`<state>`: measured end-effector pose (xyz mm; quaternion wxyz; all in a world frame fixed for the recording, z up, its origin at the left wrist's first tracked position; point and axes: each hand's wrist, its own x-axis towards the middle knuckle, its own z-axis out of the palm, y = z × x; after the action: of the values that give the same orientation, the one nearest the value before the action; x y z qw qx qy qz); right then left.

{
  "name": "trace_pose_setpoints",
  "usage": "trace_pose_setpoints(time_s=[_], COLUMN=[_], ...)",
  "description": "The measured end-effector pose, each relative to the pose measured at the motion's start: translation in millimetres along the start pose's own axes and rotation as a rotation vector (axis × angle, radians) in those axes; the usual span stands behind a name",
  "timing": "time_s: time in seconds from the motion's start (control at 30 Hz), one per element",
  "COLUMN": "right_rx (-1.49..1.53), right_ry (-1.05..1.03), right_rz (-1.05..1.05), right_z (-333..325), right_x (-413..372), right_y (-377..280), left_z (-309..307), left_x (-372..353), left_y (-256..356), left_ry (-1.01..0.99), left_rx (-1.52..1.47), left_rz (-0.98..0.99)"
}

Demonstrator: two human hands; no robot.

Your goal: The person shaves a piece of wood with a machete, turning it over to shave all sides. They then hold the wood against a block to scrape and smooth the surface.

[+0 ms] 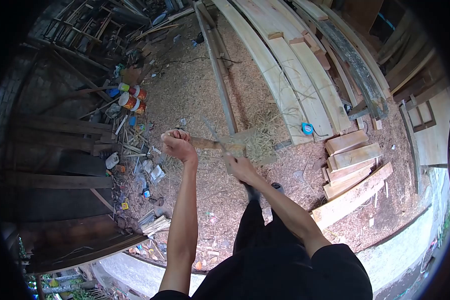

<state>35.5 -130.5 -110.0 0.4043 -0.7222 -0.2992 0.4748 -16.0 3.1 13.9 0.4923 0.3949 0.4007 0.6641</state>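
My left hand [179,145] is closed round the left end of a short piece of wood [203,143], which reaches right over a board [257,137] strewn with shavings. In my right hand [239,166] is the handle of a long thin blade [211,128], pointing up and to the left. The blade crosses the piece of wood near its middle. Curled shavings [265,135] are heaped at the right end of the wood. My feet are just below the board.
Long planks [285,70] lie at the upper right, with a blue tape measure [307,128] on one end. Cut wood blocks [352,155] are piled at the right. A long beam [217,70] runs up the middle. Paint buckets [128,100] and scraps lie at the left.
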Motion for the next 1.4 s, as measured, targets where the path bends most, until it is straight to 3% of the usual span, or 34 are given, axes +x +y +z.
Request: trace_pose_setpoints(time_s=[0.03, 0.17, 0.23, 0.27, 0.37, 0.47, 0.57, 0.67, 0.8, 0.9, 0.97, 1.1, 1.17, 1.27, 1.4], right_rx=[0.015, 0.003, 0.270, 0.096, -0.047, -0.041, -0.005, -0.047, -0.176, -0.103, 0.019, -0.095, -0.064, -0.110, -0.196], right_ry=[-0.078, -0.012, -0.159, -0.170, -0.136, 0.016, 0.002, -0.087, 0.025, 0.023, -0.158, -0.065, 0.083, -0.076, -0.052], right_rz=[0.031, -0.096, 0.252, 0.171, 0.074, -0.064, 0.113, 0.092, -0.077, 0.024, 0.280, 0.100, 0.004, 0.151, 0.065], right_z=[-5, -8, -7, -7, -13, -6, 16, 2, 7, 6, -7, 0, 7, -12, -12], right_x=[-3, -6, 9, 19, 7, -8, 8, 3, -10, -5, 1, -4, -8, 5, -5], right_y=[-19, -38, -17, -11, -41, -51, -7, -28, -39, -15, -10, -2, 21, 27, 6], left_z=[-2, -7, -14, -16, -24, -21, -24, -40, -41, -44, -45, -37, -39, -39, -32], left_x=[0, -4, -3, 0, 3, 1, 0, 8, 9, 6, 6, 7, 6, 13, 10], left_y=[0, 0, 1, 0, 0, 3, 0, -1, 3, 3, 5, 5, 5, 6, 3], left_ry=[-0.031, -0.091, -0.071, -0.051, -0.030, -0.015, 0.056, -0.013, 0.008, 0.000, -0.016, -0.022, -0.018, -0.007, -0.044], left_rx=[-0.016, -0.021, -0.032, -0.047, -0.068, -0.056, -0.057, -0.078, -0.076, -0.070, -0.071, -0.054, -0.066, -0.058, -0.080], left_rz=[-0.019, -0.017, -0.018, -0.025, -0.036, -0.006, 0.020, 0.010, 0.009, -0.001, 0.006, -0.012, -0.028, -0.026, -0.020])
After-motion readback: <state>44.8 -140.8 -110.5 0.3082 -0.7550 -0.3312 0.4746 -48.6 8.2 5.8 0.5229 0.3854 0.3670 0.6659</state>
